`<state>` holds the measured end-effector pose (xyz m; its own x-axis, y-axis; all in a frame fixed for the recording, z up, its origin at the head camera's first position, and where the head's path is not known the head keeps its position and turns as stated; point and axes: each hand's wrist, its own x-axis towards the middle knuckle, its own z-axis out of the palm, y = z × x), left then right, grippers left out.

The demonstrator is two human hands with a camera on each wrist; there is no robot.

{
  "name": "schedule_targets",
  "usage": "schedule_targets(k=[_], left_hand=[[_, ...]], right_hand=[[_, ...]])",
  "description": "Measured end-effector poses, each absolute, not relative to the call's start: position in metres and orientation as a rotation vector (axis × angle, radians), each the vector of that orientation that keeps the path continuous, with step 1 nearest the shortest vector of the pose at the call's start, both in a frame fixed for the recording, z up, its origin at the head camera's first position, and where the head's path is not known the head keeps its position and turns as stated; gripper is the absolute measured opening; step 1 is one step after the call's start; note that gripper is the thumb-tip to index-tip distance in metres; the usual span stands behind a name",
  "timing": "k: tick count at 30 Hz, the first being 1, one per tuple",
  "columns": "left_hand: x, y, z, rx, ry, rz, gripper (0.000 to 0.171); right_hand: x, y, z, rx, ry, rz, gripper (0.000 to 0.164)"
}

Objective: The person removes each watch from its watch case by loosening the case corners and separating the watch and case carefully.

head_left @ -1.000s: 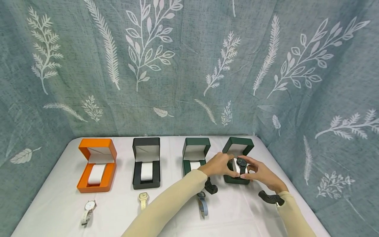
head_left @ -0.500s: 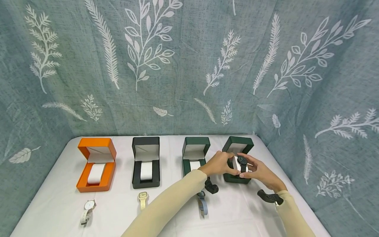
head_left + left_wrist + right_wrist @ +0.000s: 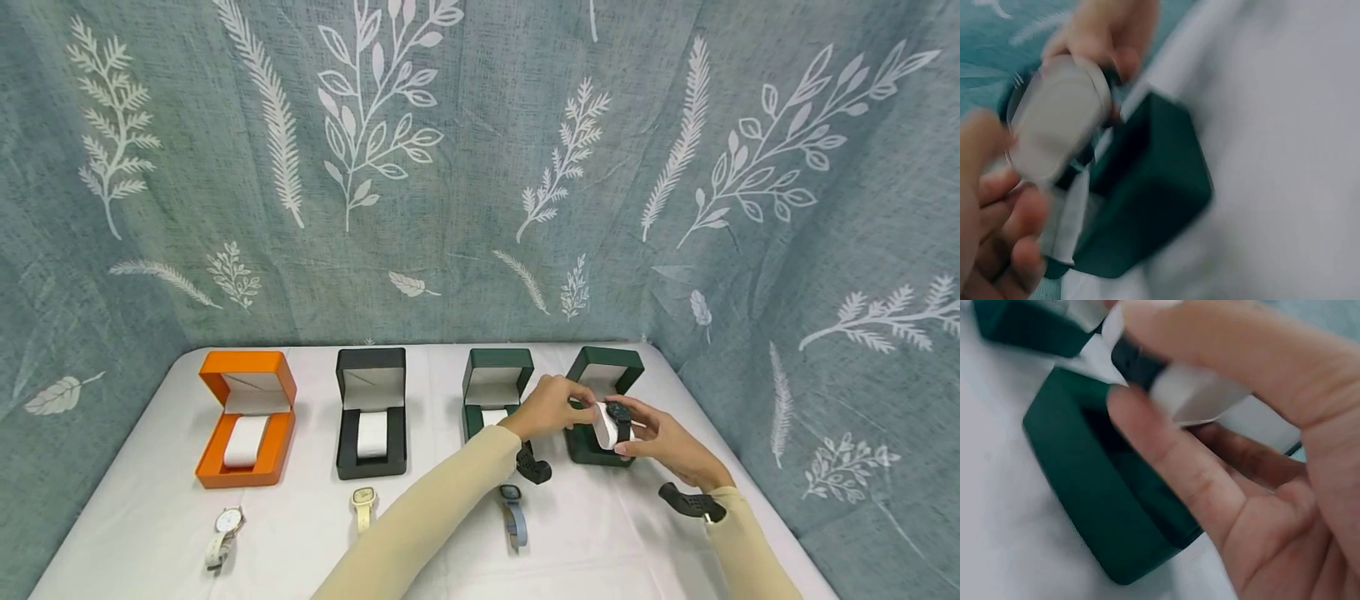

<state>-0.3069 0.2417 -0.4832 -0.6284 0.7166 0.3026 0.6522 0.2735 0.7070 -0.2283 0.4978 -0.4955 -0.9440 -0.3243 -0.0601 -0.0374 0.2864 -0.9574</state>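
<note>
A white watch cushion with a black watch strapped round it is held above the open green box on the far right. My right hand grips it between thumb and fingers, seen close in the right wrist view around the cushion. My left hand has its fingertips at the cushion's left end; blur in the left wrist view hides whether they pinch the cushion. Below it there, the green box shows its dark inside.
An orange box, a black box and another green box stand open leftward, each with a white cushion. In front lie a white watch, a yellow watch and a blue watch. A patterned curtain hangs behind.
My left hand has drawn slightly left and its fingers have slid from round the cushion to its left end. The cushion and watch have shifted slightly right in my right hand.
</note>
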Motion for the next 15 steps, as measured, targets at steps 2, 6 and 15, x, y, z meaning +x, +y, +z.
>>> schedule_targets(k=[2,6,15], left_hand=[[-0.3071,0.2406,-0.4832,1.326,2.425,1.292,0.032],[-0.3021,0.2416,-0.4845,1.398,2.439,1.18,0.061],[-0.3003,0.2451,-0.4791,1.453,2.542,1.015,0.074]], right_hand=[[-0.2264,0.4992,-0.4978,-0.306,2.269,-1.75,0.085],[-0.2266,0.4985,-0.5011,-0.321,2.24,-1.766,0.085],[-0.2294,0.4977,-0.4999,-0.312,2.239,-1.801,0.086]])
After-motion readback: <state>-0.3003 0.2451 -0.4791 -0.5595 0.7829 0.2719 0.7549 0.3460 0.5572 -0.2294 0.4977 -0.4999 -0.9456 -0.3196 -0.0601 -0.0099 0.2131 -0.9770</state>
